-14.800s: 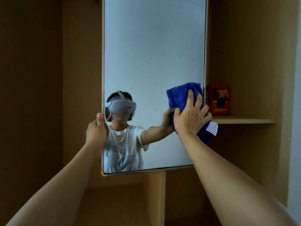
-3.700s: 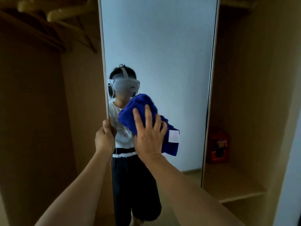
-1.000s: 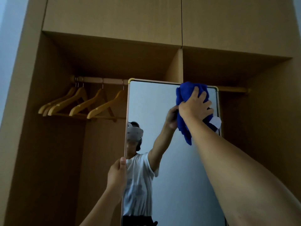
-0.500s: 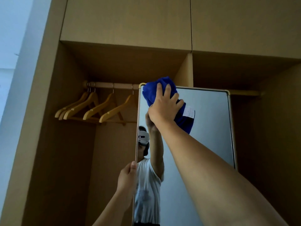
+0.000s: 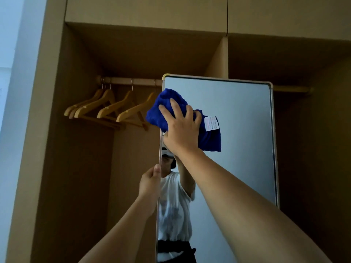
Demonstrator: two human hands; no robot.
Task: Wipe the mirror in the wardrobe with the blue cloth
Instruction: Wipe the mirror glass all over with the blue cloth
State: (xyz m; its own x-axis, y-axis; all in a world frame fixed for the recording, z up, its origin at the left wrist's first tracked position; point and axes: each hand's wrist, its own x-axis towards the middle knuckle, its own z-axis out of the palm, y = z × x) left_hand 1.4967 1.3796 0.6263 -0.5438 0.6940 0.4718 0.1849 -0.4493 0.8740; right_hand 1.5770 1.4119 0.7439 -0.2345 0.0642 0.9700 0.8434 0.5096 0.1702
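1. Wooden wardrobe (image 5: pixel 57 149) holds the mirror (image 5: pixel 237 130); hangers (image 5: pixel 106 109) hang at the left.
2. Right hand (image 5: pixel 182 130) presses the blue cloth (image 5: pixel 209 137), fingers spread, near the top left corner (soft, light, probably easy to bunch).
3. Left hand (image 5: pixel 150 188) grips the mirror's left edge; the glass is likely fragile, so the frame is the place to hold.

4 wooden hangers (image 5: pixel 106 109) hang on a rail (image 5: pixel 129 81), left of the right hand, above the left.

Fluffy blue cloth (image 5: pixel 209 137) on glossy, metal-framed mirror (image 5: pixel 237 130); matt wooden wardrobe (image 5: pixel 76 168), wooden hangers (image 5: pixel 106 109)
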